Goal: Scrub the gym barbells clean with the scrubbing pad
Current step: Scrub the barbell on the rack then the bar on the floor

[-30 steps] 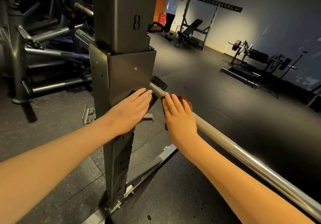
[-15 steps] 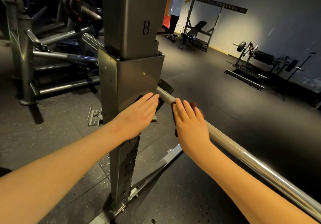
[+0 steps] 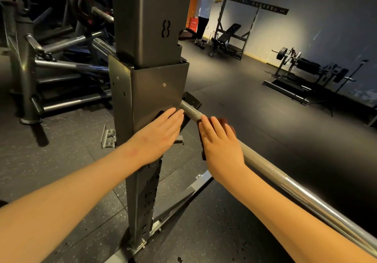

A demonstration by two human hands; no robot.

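Knurled steel barbell (image 3: 265,168), round & shiny, runs from the matte grey rack upright (image 3: 151,38) down to lower right, above speckled rubber floor (image 3: 61,160). R hand (image 3: 221,144) lies flat on the bar, fingers straight & together, pressing a reddish-brown scrubbing pad (image 3: 225,122) onto the knurling near the upright. L hand (image 3: 161,134) rests flat, fingers straight, on the upright's sheet-metal bracket.

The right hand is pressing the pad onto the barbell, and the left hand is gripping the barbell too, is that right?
Not quite. In the head view the left hand grips nothing: it lies flat against the rack post. The right hand does press the pad onto the barbell.
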